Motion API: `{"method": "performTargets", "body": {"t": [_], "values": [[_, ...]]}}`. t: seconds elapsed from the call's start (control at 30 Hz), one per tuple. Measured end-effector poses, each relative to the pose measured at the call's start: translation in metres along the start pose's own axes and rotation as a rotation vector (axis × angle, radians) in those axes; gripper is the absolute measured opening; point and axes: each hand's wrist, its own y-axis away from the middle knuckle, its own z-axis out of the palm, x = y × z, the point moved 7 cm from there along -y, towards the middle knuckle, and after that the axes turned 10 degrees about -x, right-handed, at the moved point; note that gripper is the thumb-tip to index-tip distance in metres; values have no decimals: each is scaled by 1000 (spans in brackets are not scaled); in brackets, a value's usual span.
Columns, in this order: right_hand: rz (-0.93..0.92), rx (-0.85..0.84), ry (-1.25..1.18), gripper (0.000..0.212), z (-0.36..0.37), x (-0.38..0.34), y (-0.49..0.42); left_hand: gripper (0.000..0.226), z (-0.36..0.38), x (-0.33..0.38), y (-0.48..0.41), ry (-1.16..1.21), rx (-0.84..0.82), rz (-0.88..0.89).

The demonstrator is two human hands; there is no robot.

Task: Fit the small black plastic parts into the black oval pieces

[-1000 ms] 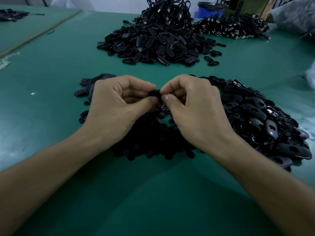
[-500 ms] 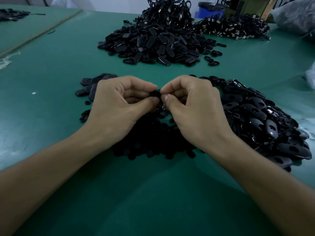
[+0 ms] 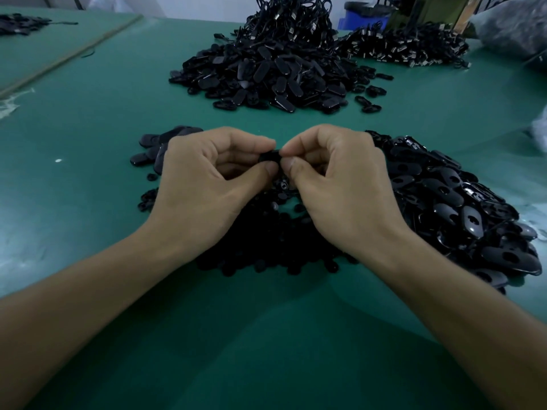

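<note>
My left hand (image 3: 204,184) and my right hand (image 3: 340,187) meet fingertip to fingertip above the green table (image 3: 88,113). Between thumbs and forefingers they pinch one black oval piece (image 3: 270,156), mostly hidden by the fingers. Whether a small part sits in it cannot be seen. Below the hands lies a heap of small black plastic parts (image 3: 266,250). A pile of black oval pieces with holes (image 3: 461,214) spreads to the right of my right hand. A few oval pieces (image 3: 154,146) lie left of my left hand.
A large mound of black oval pieces (image 3: 266,72) sits farther back at the centre, with corded black items (image 3: 408,48) behind it to the right. A blue bin (image 3: 364,16) stands at the far edge. A second green table (image 3: 44,39) lies at the far left.
Both hands stay pinched on the oval piece in the same spot; only the fingertips have shifted slightly.
</note>
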Motion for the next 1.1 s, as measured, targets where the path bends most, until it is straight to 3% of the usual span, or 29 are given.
{"method": "performTargets", "body": {"t": [0.53, 1.1], "values": [[-10, 4, -84, 28, 3, 2, 0, 26, -2, 4, 1, -143, 33, 36], [0, -11, -83, 24, 3, 6, 1, 33, 1, 13, 4, -352, 22, 118]]}}
